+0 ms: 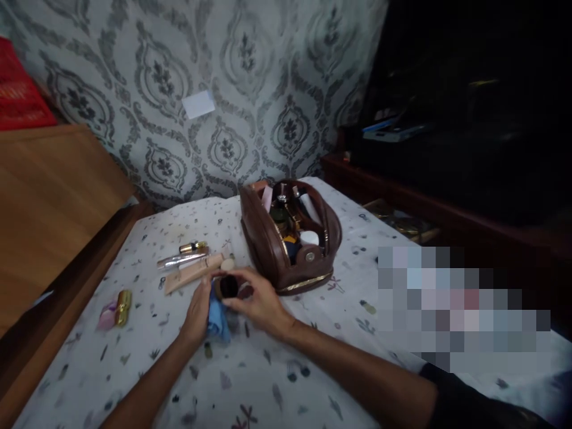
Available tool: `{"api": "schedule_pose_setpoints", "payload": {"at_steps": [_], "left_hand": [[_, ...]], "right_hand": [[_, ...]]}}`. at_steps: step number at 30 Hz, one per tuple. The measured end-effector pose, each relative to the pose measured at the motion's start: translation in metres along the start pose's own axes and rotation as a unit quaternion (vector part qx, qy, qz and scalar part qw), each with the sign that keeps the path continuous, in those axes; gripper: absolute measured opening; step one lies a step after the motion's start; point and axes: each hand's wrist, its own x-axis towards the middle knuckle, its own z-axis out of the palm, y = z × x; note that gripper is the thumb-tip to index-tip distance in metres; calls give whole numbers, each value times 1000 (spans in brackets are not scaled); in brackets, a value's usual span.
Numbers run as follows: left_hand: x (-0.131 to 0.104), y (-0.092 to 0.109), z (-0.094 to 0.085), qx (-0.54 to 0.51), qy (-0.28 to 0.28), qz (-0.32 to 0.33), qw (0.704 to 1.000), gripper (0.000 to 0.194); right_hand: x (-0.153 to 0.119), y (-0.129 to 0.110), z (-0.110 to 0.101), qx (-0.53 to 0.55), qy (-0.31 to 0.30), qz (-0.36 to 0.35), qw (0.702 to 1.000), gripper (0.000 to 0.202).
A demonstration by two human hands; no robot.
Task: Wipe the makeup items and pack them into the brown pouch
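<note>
My left hand (197, 310) is closed on a light blue cloth (217, 322), which hangs down below the fingers. Between both hands is a small dark round container (229, 287), and the fingers of my right hand (263, 301) grip its right side. Whether it is a jar or a cap I cannot make out. Just beyond the hands lie a beige squeeze tube (190, 274), a clear slim tube (181, 258) and a black and gold lipstick (193, 246). An open brown cosmetic bag (263, 250), full of bottles and tubes, stands behind my right hand.
A gold tube (124, 308) and a pink item (107, 317) lie at the left on the patterned white cloth (286, 387). A wooden panel (53, 196) borders the left, a dark wooden ledge (357, 182) the right. A blurred patch covers the right side.
</note>
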Motion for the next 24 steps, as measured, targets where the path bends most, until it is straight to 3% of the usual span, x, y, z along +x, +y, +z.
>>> {"api": "schedule_pose_setpoints", "payload": {"at_steps": [5,11,20,24], "left_hand": [[2,14,1,-89,-47,-13,995,53],[0,11,3,-95,-73,18,993,36],[1,16,3,-84,-99,-2,992,62],[1,16,4,-68,-69,7,995,60]], "right_hand": [[3,3,-2,40,8,45,998,44],[2,-1,-4,21,-4,42,999,46],[2,-1,-4,-46,-29,31,998,47],[2,0,-4,-77,-33,11,996,42]]}}
